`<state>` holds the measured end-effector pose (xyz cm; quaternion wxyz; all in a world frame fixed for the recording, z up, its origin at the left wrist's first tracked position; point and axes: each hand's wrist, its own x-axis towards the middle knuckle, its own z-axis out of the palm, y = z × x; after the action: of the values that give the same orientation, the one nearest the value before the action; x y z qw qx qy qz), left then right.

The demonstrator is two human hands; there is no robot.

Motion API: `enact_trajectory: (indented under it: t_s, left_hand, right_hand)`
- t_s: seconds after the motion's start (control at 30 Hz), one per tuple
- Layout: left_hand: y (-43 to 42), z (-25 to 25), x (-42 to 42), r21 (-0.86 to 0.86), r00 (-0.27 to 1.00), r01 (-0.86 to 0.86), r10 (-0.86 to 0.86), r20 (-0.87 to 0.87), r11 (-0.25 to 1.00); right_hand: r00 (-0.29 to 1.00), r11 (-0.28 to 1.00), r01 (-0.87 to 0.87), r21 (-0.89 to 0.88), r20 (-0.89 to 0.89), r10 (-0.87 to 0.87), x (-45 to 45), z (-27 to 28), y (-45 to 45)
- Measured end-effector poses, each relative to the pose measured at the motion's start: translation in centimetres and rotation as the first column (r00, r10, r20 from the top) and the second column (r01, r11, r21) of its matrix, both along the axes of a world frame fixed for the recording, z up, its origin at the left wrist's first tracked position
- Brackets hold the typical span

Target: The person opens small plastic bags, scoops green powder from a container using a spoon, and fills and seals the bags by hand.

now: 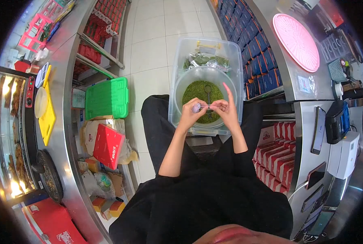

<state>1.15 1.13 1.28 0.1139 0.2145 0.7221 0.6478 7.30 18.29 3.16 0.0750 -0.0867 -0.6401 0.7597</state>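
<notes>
My left hand [191,113] is closed around a small clear plastic packet [196,107], which bulges out between the thumb and fingers. A thin twisted end stretches from it to my right hand [227,110], where thumb and fingers pinch it while one finger points up. Both hands are above a round translucent tub [184,78] of chopped green food [193,90]. A dark spoon [208,91] rests in the food, its lower part partly hidden by my hands. The tub stands inside a clear storage box [239,61], with filled plastic bags [206,61] behind it.
Steel counters run along both sides. On the left are a yellow cutting board [47,116], a green crate [107,97] and a red box [109,145]. A pink round lid [296,42] and a phone [318,130] lie on the right counter, with stacked blue boxes [246,30] below.
</notes>
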Motion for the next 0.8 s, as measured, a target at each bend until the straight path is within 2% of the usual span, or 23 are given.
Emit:
enact_trajectory:
  t_s: [0.07, 0.3, 0.37, 0.4, 0.47, 0.5, 0.53, 0.57, 0.6, 0.63, 0.67, 0.7, 0.73, 0.8]
  left_hand:
    - [0.1, 0.1, 0.1, -0.025, 1.0, -0.01, 0.009, -0.029, 1.0]
    - [-0.3, -0.7, -0.2, -0.015, 0.999, 0.006, -0.006, -0.037, 1.0]
    - [-0.8, -2.0, -0.5, 0.042, 0.992, -0.052, 0.047, 0.117, 0.998]
    - [-1.0, -2.8, -0.8, 0.04, 0.992, -0.052, 0.048, 0.113, 0.998]
    - [-1.0, -3.9, -1.4, 0.102, 0.953, -0.144, 0.11, 0.281, 0.984]
    - [-1.1, -3.8, -1.5, 0.101, 0.954, -0.142, 0.108, 0.28, 0.985]
    - [-1.2, -3.6, -1.7, 0.076, 0.908, -0.225, 0.181, 0.377, 0.971]
    - [-1.4, -3.4, -1.9, 0.042, 0.848, -0.303, 0.249, 0.469, 0.952]
    - [-1.5, -3.7, -2.0, 0.043, 0.849, -0.301, 0.247, 0.467, 0.953]
    - [-1.6, -4.4, -2.2, 0.21, 0.788, -0.402, 0.22, 0.575, 0.891]
    - [-2.0, -5.1, -2.4, 0.352, 0.724, -0.507, 0.166, 0.67, 0.787]
    - [-2.8, -5.9, -2.9, 0.391, 0.715, -0.483, 0.095, 0.693, 0.783]
    - [-2.9, -6.0, -3.1, 0.389, 0.714, -0.487, 0.1, 0.693, 0.782]
    - [-3.1, -6.1, -3.1, 0.555, 0.728, -0.56, 0.046, 0.684, 0.615]
  right_hand:
    - [0.998, 0.995, -0.044, 0.085, 0.041, 0.041, 0.0, -0.4, -0.1]
    - [0.998, 0.99, -0.059, 0.131, 0.037, 0.055, -0.3, -0.6, -0.4]
    - [0.997, 0.942, -0.058, 0.33, 0.072, 0.036, -0.9, 0.3, -0.1]
    - [0.997, 0.943, -0.057, 0.328, 0.068, 0.037, -1.6, 0.5, 0.0]
    - [0.994, 0.849, -0.103, 0.519, 0.084, 0.069, -3.7, 0.8, 0.6]
    - [0.994, 0.829, -0.107, 0.55, 0.081, 0.075, -5.1, 0.6, 0.8]
    - [0.994, 0.829, -0.104, 0.549, 0.078, 0.072, -6.9, -0.3, 1.3]
    - [0.992, 0.827, -0.107, 0.553, 0.005, 0.125, -8.9, -1.6, 1.9]
    - [0.982, 0.822, -0.111, 0.558, -0.068, 0.178, -10.8, -2.1, 2.4]
    - [0.981, 0.822, -0.109, 0.559, -0.071, 0.178, -12.3, -1.6, 2.9]
    - [0.967, 0.751, 0.134, 0.646, -0.25, 0.043, -13.8, -1.1, 3.3]
    - [0.898, 0.637, 0.372, 0.675, -0.435, -0.065, -15.3, -0.4, 3.5]
    - [0.898, 0.641, 0.369, 0.673, -0.435, -0.061, -16.6, -0.2, 3.8]
    - [0.72, 0.275, 0.694, 0.666, -0.64, -0.269, -18.0, -0.8, 4.2]
